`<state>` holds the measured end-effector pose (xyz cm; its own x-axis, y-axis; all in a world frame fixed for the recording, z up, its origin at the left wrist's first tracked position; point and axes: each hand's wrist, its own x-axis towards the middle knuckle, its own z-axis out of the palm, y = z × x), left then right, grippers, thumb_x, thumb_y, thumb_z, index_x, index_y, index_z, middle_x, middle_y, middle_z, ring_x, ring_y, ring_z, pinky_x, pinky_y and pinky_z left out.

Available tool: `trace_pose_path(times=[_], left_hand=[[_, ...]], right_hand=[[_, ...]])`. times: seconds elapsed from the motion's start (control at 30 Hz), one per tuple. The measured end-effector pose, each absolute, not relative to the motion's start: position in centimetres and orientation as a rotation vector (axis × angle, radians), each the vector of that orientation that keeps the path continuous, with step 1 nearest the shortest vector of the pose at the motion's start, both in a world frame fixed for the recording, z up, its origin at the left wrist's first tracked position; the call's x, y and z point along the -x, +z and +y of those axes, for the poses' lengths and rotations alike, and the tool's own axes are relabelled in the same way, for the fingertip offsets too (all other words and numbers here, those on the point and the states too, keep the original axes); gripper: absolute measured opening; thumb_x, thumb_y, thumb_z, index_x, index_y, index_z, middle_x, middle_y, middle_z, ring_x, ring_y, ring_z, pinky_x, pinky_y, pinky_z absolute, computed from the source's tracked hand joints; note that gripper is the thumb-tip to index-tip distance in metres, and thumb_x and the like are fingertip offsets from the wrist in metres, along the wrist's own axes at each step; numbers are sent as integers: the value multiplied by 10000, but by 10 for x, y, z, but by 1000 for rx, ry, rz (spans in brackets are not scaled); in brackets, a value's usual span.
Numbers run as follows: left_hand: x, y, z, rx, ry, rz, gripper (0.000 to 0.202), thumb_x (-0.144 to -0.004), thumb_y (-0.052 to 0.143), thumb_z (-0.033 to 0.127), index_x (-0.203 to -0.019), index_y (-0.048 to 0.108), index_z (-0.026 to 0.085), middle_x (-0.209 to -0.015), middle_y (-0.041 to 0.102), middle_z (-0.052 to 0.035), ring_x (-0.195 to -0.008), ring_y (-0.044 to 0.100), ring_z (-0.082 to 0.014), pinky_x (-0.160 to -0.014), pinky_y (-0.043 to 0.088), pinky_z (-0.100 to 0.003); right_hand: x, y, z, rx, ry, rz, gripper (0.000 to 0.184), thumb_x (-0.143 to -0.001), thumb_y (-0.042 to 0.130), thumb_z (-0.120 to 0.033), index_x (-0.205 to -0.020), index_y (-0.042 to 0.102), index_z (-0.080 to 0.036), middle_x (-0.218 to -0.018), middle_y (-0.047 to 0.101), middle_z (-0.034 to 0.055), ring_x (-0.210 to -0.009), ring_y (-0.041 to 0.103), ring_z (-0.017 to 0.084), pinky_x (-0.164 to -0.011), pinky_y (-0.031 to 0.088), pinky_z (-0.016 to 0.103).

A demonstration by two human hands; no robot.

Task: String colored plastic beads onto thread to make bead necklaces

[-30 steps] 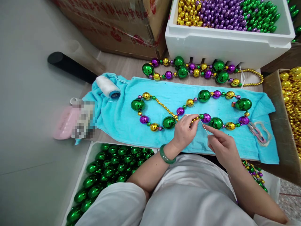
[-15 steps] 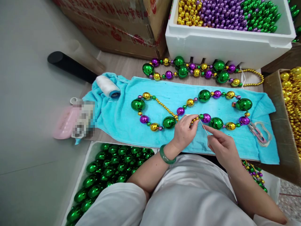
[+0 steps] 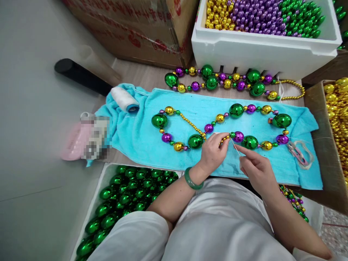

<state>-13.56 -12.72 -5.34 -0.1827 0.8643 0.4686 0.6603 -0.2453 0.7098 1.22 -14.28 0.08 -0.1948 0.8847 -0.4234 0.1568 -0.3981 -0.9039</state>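
Observation:
A bead necklace of large and small green, purple and gold beads lies in a loop on a turquoise towel. My left hand, with a green bangle on its wrist, pinches the necklace's strand of small gold beads beside a small green bead. My right hand is closed at the thumb, its index finger pointing toward the beads. From it a thin pale thread runs taut to that green bead; whether part of it is a needle cannot be told. Pink-handled thread snips lie at the right.
Behind the towel lies another bead necklace, before a white foam box of small beads. A thread spool rests at left. Large green beads fill a container near me. Cardboard boxes stand at back left and right.

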Motion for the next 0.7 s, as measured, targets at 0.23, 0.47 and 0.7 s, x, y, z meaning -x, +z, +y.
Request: trace_pose_path(times=[0.23, 0.47, 0.7], left_hand=[[136, -55, -128, -1880, 1401, 1781, 124, -887, 570, 205, -974, 647, 160, -871, 718, -51, -817, 660, -143, -758, 524, -262], [134, -54, -129, -1761, 1390, 1741, 118, -875, 579, 203, -952, 658, 162, -885, 717, -53, -840, 654, -145, -775, 519, -266], [138, -47, -125, -1171, 1263, 1479, 157, -804, 625, 227, -928, 665, 138, -809, 697, -45, -683, 628, -118, -624, 498, -218]], right_hand=[[-11, 3, -141, 1483, 1665, -1221, 491, -772, 525, -217, -1230, 625, -71, -515, 399, -76, -464, 315, 61, -435, 250, 214], [-11, 4, -140, 1479, 1667, -1223, 473, -778, 520, -212, -1222, 623, -85, -513, 387, -79, -463, 309, 64, -432, 243, 215], [-13, 1, -140, 1394, 1545, -1323, 324, -852, 497, -216, -1147, 608, -141, -523, 377, -83, -462, 329, 74, -436, 264, 216]])
